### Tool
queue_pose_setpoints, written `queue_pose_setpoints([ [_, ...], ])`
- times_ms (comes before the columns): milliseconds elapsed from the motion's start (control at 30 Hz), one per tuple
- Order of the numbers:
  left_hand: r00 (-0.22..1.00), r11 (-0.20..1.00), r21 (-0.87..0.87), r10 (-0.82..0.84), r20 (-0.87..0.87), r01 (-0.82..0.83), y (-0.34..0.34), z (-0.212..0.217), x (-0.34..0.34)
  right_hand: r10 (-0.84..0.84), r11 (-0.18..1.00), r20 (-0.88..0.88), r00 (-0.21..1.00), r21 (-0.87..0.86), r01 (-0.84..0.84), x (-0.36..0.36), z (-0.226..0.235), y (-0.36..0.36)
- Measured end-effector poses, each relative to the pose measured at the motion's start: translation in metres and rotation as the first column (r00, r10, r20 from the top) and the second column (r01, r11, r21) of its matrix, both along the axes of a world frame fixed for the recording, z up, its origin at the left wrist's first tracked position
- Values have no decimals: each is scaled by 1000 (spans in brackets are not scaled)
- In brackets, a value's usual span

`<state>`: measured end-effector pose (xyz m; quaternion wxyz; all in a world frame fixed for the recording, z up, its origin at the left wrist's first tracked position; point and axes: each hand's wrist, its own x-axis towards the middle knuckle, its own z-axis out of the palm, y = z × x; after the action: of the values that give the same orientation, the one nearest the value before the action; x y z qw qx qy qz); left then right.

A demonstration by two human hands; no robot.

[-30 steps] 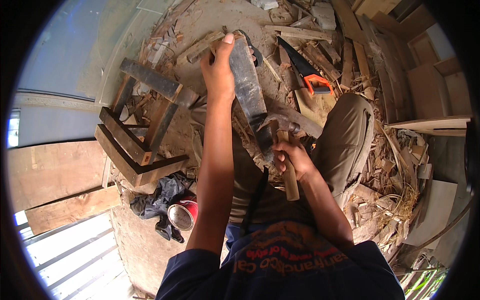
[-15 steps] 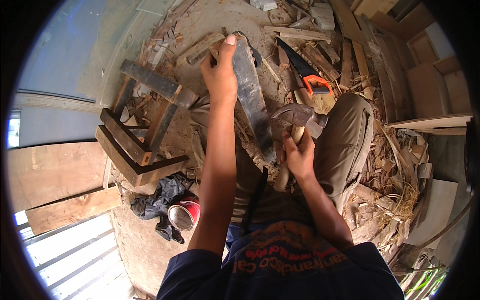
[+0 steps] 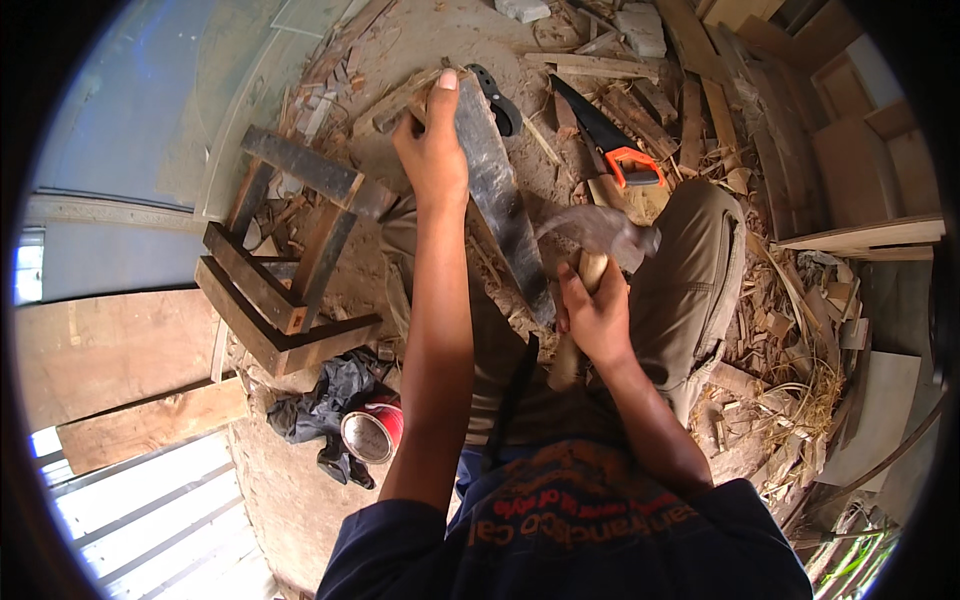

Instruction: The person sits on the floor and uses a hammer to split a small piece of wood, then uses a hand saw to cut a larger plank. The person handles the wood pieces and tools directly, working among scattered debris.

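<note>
My left hand point(image 3: 437, 150) grips the far end of a dark, worn wooden board point(image 3: 497, 190), its thumb on the top end and the fingers hidden behind. The board slants from there toward my lap, its near end by my right hand. My right hand point(image 3: 597, 315) is wrapped round the wooden handle of a claw hammer point(image 3: 600, 235). The hammer's steel head, slightly blurred, is up beside the board, above my right thigh, and apart from the board as far as I can see.
A frame of joined wooden bars point(image 3: 290, 240) stands at left. Near it lie a red can point(image 3: 372, 432) and a crumpled black plastic bag point(image 3: 325, 400). A handsaw with an orange handle point(image 3: 632, 168) lies ahead on the right, among wood scraps. A black sandal point(image 3: 503, 112) lies beyond the board.
My left hand and the board's far end have shifted slightly left, uncovering more of the sandal. The hammer has moved a little and its head is now blurred.
</note>
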<state>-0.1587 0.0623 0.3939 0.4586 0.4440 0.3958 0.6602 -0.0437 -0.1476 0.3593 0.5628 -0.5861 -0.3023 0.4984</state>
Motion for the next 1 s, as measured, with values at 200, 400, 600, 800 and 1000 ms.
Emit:
queue_pose_setpoints([
  [200, 1000, 1000, 14, 8, -21, -8, -8, 9, 8, -125, 981, -473, 872, -190, 38, -9, 4, 18],
  [400, 998, 997, 51, 55, -23, -54, -33, 26, 21, -314, 917, -833, 455, -391, -84, 7, 5, 23],
  [600, 999, 998, 47, -47, -20, 47, -43, 26, 24, -281, 933, -959, 40, -282, -223, 22, 18, 17],
  [800, 980, 984, 70, -157, -119, 166, -53, 19, 21, -327, 926, -918, -223, -263, -272, 35, 45, 6],
  [1000, 980, 982, 54, -173, -100, 179, -57, 18, 20, -203, 971, -877, -436, -124, -203, 22, 46, -2],
])
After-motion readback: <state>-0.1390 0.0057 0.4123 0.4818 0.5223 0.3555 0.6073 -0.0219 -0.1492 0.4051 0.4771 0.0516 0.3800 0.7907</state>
